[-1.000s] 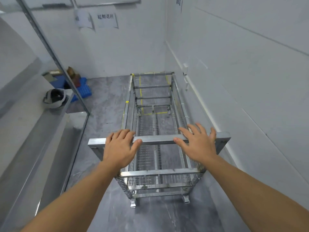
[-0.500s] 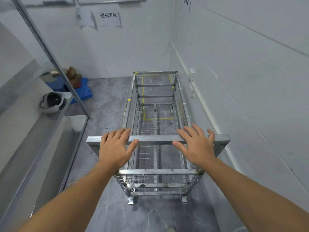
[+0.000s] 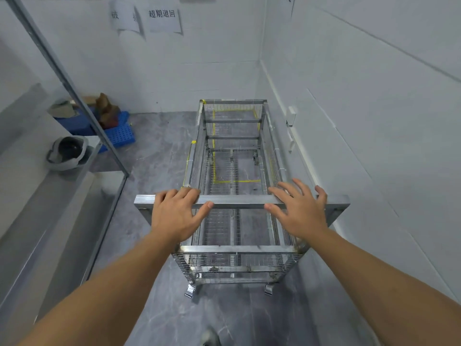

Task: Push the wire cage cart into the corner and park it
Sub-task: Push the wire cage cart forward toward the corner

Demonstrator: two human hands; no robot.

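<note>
Grey helmet (image 3: 66, 152) on the left ledge, blue crate (image 3: 119, 133) behind, paper signs (image 3: 163, 17) on the back wall.

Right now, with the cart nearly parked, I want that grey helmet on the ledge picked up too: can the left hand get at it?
Probably yes. The left hand lies open on the cart's push bar; the helmet sits on the ledge forward-left. The slanted metal post stands just right of it, but the way looks open.

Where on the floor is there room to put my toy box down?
Bare grey floor lies left of the wire cage cart, between it and the metal counter, up to the back wall. The left back corner is crowded with a blue crate. Between the cart and the right wall, hardly any floor shows.
</note>
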